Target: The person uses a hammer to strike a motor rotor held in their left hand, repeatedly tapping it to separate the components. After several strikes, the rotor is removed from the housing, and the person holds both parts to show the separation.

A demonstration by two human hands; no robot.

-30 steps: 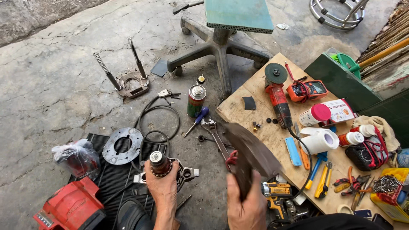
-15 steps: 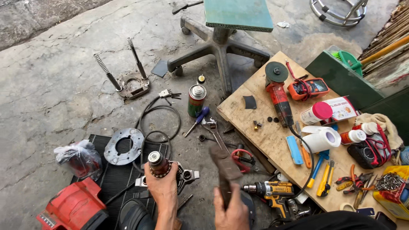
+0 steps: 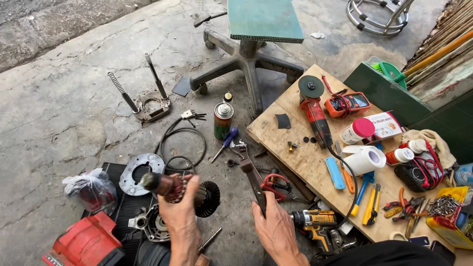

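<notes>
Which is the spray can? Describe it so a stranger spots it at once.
Start at the grey star-shaped chair base on the concrete. Just left of its nearest leg stands the green and red metal spray can, upright by a blue-handled screwdriver. It alone stands upright there, with a silver domed top.

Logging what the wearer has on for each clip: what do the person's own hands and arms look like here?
Both the left hand and the right hand are bare: no gloves, rings, watch or wristbands show. The forearms are uncovered too, with no sleeve reaching into view. The fingers look smudged with dark grime.
</notes>
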